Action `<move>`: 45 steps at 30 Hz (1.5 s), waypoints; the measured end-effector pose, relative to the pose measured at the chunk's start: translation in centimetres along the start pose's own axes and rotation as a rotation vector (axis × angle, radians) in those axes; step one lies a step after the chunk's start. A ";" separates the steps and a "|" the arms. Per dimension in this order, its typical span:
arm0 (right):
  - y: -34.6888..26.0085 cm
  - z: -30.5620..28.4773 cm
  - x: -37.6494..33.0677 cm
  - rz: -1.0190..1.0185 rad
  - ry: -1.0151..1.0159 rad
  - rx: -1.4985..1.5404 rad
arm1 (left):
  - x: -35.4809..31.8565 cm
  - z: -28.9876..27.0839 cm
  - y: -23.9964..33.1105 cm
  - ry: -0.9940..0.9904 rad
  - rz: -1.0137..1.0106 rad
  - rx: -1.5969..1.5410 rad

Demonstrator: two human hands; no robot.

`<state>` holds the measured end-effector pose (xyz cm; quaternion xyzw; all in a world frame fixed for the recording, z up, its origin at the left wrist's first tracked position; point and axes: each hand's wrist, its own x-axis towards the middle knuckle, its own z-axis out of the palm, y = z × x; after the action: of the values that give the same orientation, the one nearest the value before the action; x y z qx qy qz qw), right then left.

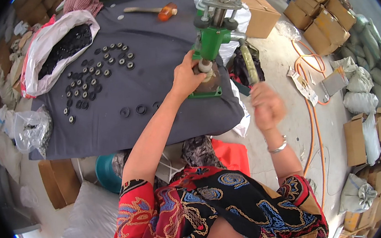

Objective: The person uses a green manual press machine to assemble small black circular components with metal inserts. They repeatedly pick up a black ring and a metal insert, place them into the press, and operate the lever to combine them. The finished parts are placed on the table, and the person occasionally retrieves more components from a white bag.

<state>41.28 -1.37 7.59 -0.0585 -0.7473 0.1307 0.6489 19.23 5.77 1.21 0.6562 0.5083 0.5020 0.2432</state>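
A green hand press (pixel 211 43) stands at the right side of the cloth-covered table. My left hand (pixel 187 80) reaches to the press, its thumb and fingers closed around the spot just under the ram (pixel 205 65); what they hold is hidden. My right hand (pixel 266 107), slightly blurred, is wrapped round the lower end of the press lever (pixel 249 63), off the table's right edge. Left of my left forearm, black rings (pixel 141 109) lie in a row. Farther left are several small black wheels (pixel 98 73) with pale centres, scattered loosely.
A white sack (pixel 62 48) of black parts lies at the far left, with a clear plastic bag (pixel 33 129) nearer. A mallet (pixel 166 12) rests at the table's back. Cardboard boxes (pixel 320 10), sacks (pixel 356 80) and an orange hose (pixel 311 121) are on the floor to the right.
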 end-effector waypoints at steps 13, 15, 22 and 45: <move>-1.2 -0.9 8.8 0.319 0.117 0.106 | -5.4 -14.0 -1.1 0.495 0.121 0.311; 0.0 -1.3 12.5 0.429 0.205 0.160 | -8.2 -20.4 -3.7 0.678 -0.007 0.511; 4.6 -2.9 19.8 0.591 0.235 0.230 | -16.9 -33.0 -9.4 0.726 -0.259 1.048; 6.9 -3.9 19.9 0.608 0.208 0.257 | -13.5 -27.6 -7.3 0.154 -0.341 1.098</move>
<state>41.51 10.79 25.24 -0.2090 -0.6031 0.4044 0.6550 -8.60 -9.16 0.01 0.5567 0.8089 0.1647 -0.0932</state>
